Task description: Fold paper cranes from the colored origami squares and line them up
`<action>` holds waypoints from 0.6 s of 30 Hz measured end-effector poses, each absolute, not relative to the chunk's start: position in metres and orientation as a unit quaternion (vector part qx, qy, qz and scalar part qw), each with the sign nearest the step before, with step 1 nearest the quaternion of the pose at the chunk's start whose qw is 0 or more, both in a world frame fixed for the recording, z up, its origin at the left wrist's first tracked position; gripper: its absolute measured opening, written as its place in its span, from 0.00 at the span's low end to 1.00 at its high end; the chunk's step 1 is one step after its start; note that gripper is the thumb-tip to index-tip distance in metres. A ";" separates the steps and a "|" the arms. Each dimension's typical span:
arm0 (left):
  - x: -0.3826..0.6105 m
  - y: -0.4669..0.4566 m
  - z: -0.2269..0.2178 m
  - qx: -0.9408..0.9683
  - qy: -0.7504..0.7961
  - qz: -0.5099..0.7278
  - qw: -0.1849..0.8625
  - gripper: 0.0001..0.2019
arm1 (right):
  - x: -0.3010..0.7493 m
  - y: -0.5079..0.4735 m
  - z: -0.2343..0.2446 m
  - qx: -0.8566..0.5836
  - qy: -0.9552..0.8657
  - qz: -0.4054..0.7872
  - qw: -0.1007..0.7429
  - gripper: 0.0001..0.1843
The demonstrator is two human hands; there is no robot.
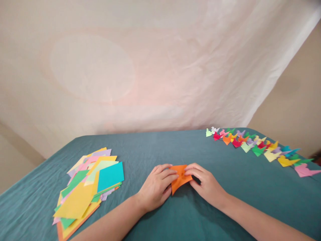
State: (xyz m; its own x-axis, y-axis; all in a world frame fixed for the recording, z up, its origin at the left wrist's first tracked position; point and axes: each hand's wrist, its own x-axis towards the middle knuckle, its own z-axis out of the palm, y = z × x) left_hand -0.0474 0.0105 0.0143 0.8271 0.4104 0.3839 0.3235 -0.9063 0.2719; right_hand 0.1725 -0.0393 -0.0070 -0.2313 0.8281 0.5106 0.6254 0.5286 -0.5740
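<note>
An orange sheet of paper [181, 180] is held between my two hands over the middle of the table, its near edge bowed up off the cloth. My left hand [158, 183] grips its left side, fingers on top and thumb underneath. At the right edge, my right hand [206, 183] pinches the sheet between fingers and thumb. Whether the paper has fold lines is too blurred to tell.
On the left lies a loose pile of coloured paper sheets [77, 201], with a turquoise sheet [110, 176] on top. Several folded paper cranes [272, 155] stand in rows along the right side. A dark green cloth [155, 144] covers the table, and a pale curtain [155, 67] hangs behind.
</note>
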 end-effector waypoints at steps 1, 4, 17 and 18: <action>-0.048 0.011 0.014 0.951 0.192 0.222 0.094 0.16 | 0.173 -0.039 -0.008 -0.469 -0.772 0.132 0.408 0.16; -0.048 0.012 0.013 0.951 0.193 0.226 0.079 0.14 | 0.173 -0.038 -0.010 -0.474 -0.763 0.156 0.410 0.16; -0.049 0.014 0.010 0.951 0.221 0.201 0.084 0.12 | 0.176 -0.039 -0.004 -0.465 -0.827 0.074 0.307 0.13; -0.049 0.013 0.011 0.951 0.222 0.198 0.086 0.11 | 0.176 -0.039 -0.003 -0.465 -0.829 0.073 0.303 0.13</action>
State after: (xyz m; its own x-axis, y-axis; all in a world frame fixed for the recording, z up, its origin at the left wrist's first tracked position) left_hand -0.0493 0.0128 0.0114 0.8228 0.4560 0.3391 0.3876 -0.8868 0.2519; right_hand 0.1759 -0.0393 -0.0025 -0.3851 0.8143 0.4343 0.7263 0.5577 -0.4017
